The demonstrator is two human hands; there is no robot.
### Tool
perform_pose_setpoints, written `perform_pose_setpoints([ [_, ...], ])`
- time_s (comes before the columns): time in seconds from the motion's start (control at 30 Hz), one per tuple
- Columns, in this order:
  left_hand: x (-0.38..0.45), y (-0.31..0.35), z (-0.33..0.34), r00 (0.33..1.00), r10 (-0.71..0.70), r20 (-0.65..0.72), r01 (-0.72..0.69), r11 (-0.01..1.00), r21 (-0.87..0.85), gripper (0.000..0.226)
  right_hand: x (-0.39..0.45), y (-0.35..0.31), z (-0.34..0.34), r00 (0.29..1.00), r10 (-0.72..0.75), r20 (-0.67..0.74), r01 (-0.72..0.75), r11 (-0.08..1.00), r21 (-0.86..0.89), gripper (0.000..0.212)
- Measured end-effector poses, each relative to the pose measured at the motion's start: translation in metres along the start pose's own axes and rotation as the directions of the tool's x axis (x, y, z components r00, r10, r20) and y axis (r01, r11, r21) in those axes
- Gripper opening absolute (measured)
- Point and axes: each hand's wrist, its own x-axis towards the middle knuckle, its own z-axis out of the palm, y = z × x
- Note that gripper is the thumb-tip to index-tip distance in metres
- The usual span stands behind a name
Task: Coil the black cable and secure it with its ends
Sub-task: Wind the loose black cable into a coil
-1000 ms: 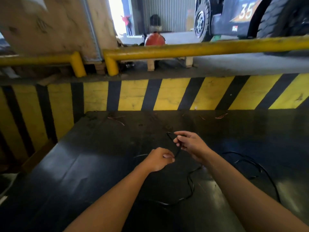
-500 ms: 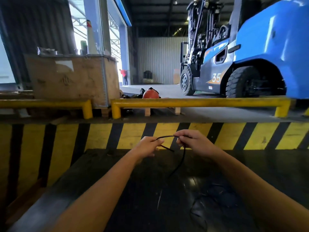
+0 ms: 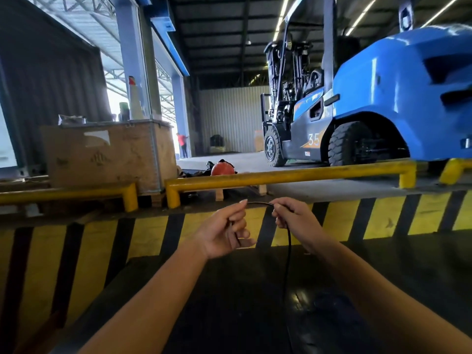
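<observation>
**Cable held between both hands above dark surface, loading-bay setting**

Setting: a covered warehouse bay. Nearest the camera lies a dark, glossy surface [image 3: 229,315], its lower part cut off by the frame edge.

Both forearms rise from the bottom edge. The left hand [image 3: 224,231] is curled closed, pinching the black cable [image 3: 288,249] at thumb and forefinger; a short dark length, apparently the cable's end, runs down across its palm, though this is hard to make out. The right hand [image 3: 293,215] is closed around the cable just beside it. A short arc of cable bridges the two hands. From the right hand the cable hangs straight down to the surface, where it merges with the dark finish and cannot be traced further.

Behind the hands stands a yellow-and-black striped wall [image 3: 383,215], topped by yellow guard rails [image 3: 281,176].

Beyond, at left, a large crate [image 3: 107,154] carries blurred items on top; its contents are hidden. An orange rounded object [image 3: 222,169] is partly hidden by the rail. At right, a blue forklift [image 3: 383,103] marked 35 is cropped by the frame.
</observation>
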Motion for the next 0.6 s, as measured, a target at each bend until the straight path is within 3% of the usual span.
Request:
perform_pose_setpoints([
  [0.17, 0.002, 0.017, 0.020, 0.983, 0.183, 0.011, -0.178, 0.970, -0.162, 0.024, -0.014, 0.005, 0.024, 0.997, 0.062, 0.040, -0.061, 0.998, -0.031, 0.023],
  [0.3, 0.009, 0.037, 0.023, 0.952, 0.307, -0.015, -0.300, 0.919, -0.256, 0.036, -0.037, 0.019, 0.052, 0.934, 0.110, 0.340, -0.055, 0.984, -0.168, 0.032],
  [0.43, 0.010, 0.048, -0.002, 0.935, 0.326, -0.141, -0.332, 0.943, -0.016, 0.056, -0.046, 0.011, 0.045, 0.863, 0.110, 0.493, 0.082, 0.932, -0.353, 0.030],
  [0.6, 0.003, 0.045, -0.050, 0.949, 0.226, -0.218, -0.185, 0.964, 0.192, 0.048, -0.018, -0.008, -0.006, 0.902, -0.019, 0.432, 0.280, 0.787, -0.550, 0.021],
])
